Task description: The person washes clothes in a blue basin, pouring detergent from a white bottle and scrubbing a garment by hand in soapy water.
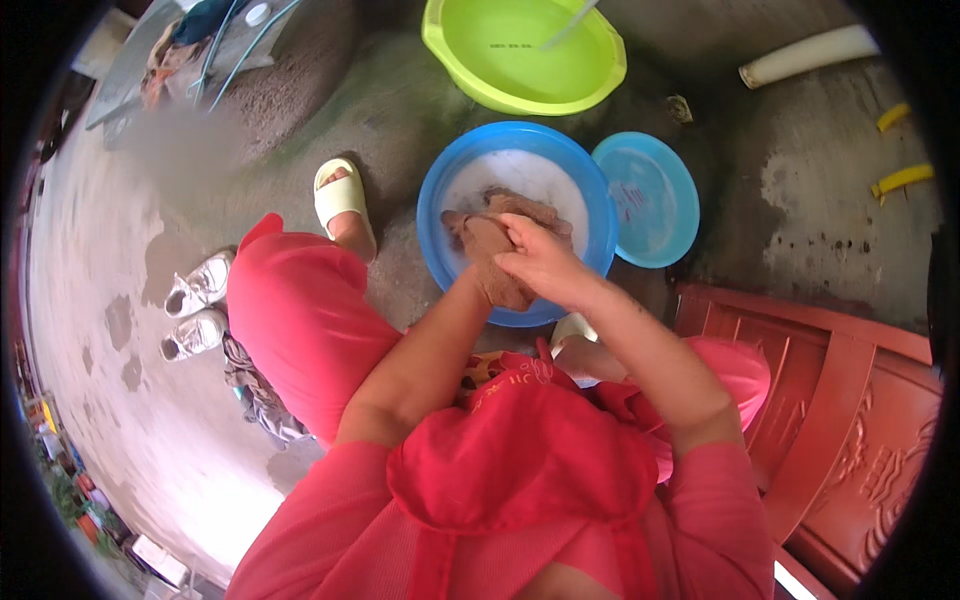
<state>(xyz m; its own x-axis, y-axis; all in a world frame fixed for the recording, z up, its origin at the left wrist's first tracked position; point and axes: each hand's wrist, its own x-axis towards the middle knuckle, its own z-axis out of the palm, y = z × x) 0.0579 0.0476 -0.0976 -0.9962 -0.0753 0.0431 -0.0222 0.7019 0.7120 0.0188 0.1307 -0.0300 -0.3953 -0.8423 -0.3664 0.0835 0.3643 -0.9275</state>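
Note:
A blue basin (440, 190) with soapy white water stands on the wet concrete in front of me. A brown cloth (490, 245) lies partly in the water and partly bunched up over the basin's near side. My right hand (545, 265) grips the bunched cloth from above. My left hand (472, 282) is under it, mostly hidden by the cloth and the right hand, and seems to hold the same cloth. Both forearms reach out from my red clothing.
A lime-green basin (600, 70) stands beyond, a light blue lid or shallow basin (650, 200) to the right. A red carved door panel (860, 400) lies at right. White sneakers (198, 305) sit at left. My feet wear pale slippers (340, 195). White pipe (810, 55) far right.

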